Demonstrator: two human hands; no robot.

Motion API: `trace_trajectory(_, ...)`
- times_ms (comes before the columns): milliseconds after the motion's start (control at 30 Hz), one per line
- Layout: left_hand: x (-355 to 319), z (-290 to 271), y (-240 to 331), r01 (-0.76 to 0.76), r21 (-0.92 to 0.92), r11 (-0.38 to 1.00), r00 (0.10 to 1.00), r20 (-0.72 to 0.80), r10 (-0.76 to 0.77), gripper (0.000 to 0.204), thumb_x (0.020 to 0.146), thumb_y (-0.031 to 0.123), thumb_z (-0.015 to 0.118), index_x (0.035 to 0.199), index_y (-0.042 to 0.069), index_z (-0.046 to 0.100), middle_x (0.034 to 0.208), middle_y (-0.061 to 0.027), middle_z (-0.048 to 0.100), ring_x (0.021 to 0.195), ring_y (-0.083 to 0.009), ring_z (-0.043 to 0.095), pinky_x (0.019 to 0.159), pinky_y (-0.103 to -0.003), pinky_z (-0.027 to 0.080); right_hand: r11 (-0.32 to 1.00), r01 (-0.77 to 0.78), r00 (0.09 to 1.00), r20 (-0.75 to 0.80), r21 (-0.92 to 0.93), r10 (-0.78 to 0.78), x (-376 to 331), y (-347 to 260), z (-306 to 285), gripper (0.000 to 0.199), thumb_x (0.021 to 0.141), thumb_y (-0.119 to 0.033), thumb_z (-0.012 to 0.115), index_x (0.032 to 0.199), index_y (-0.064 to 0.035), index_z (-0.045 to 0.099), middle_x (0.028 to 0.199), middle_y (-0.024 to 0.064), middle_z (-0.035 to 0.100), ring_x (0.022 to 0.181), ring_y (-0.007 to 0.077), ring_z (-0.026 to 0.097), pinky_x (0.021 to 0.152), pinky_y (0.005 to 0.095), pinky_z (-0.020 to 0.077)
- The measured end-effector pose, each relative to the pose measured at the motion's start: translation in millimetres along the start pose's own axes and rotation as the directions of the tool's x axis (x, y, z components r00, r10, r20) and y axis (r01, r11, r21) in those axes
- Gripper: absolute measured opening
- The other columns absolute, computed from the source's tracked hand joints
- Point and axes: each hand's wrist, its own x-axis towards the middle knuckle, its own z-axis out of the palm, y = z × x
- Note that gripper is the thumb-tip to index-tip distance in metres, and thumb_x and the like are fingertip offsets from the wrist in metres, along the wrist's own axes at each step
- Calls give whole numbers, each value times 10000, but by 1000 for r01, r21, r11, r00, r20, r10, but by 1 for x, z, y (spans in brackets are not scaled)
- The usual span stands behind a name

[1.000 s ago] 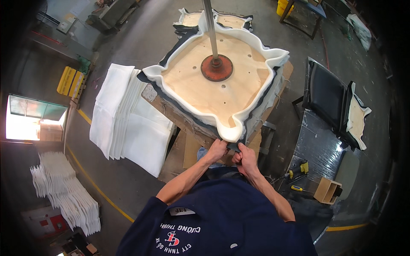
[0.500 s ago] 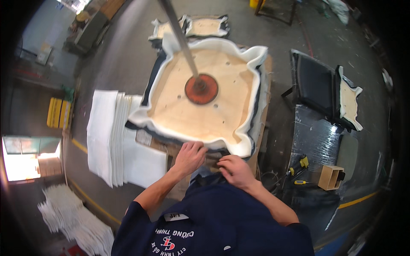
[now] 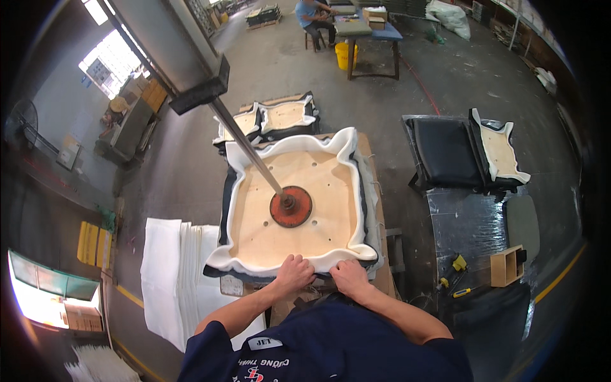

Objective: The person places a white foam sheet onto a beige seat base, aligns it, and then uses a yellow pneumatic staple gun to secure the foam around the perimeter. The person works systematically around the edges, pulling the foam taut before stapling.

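A square plywood seat board (image 3: 299, 191) lies on a workbench, wrapped by white foam (image 3: 286, 145) and dark fabric (image 3: 224, 198) folded up around its edges. A red round press disc (image 3: 291, 206) on a slanted metal rod (image 3: 245, 146) pins the board at its middle. My left hand (image 3: 293, 274) and my right hand (image 3: 349, 275) rest side by side on the near foam edge, fingers curled over it and pressing it down. Both forearms come up from the lower edge.
A stack of white foam sheets (image 3: 175, 280) lies left of the bench. More wrapped seat boards (image 3: 270, 118) sit behind it. At the right are dark cushions (image 3: 445, 153), a wooden box (image 3: 506, 266) and yellow tools (image 3: 455, 264). A person sits at a far table (image 3: 372, 32).
The seat board has turned on the bench from corner-on to edge-on facing me. My hands have shifted from pinching the corner to pressing along the near foam edge.
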Motion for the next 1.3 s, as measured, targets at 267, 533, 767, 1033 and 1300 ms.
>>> trace_trajectory(267,20,6,-17,-267,-137,954,954,99,282,266,877,330,658,739,103,676,764,-68,700,800,-267,703,737,-420,534,973,134,988,-99,188,-117,-6,40,16,116,853,-160,621,778,-112,694,791,101,673,767,343,701,751,465,569)
trace_trajectory(533,2,-2,-7,-98,-281,955,994,-78,79,174,875,294,673,806,134,660,799,-48,660,793,-252,666,692,-421,499,974,94,995,-5,206,-95,4,32,2,130,873,-239,670,861,-114,704,843,92,673,814,289,700,816,462,512)
trace_trajectory(767,-72,-14,-15,240,-133,962,970,5,-242,239,796,282,740,977,160,643,934,-35,599,904,-255,611,739,-412,457,865,354,919,39,356,-392,47,23,17,244,851,-256,714,1060,-132,690,933,75,670,862,311,692,704,448,549)
trace_trajectory(1033,-69,-2,-46,189,-125,974,978,-70,-199,205,833,322,714,929,158,637,896,-22,603,886,-238,614,753,-391,450,894,412,911,-88,179,-402,59,-8,24,359,824,-307,762,1139,-154,684,1011,37,676,937,216,686,837,378,487)
trace_trajectory(1300,-58,27,-68,-156,-174,972,988,-31,153,135,833,268,644,811,135,638,793,-36,670,828,-245,676,752,-397,507,927,334,939,-150,170,-311,48,-5,34,123,812,-165,721,931,-150,748,830,46,662,832,259,678,749,402,509)
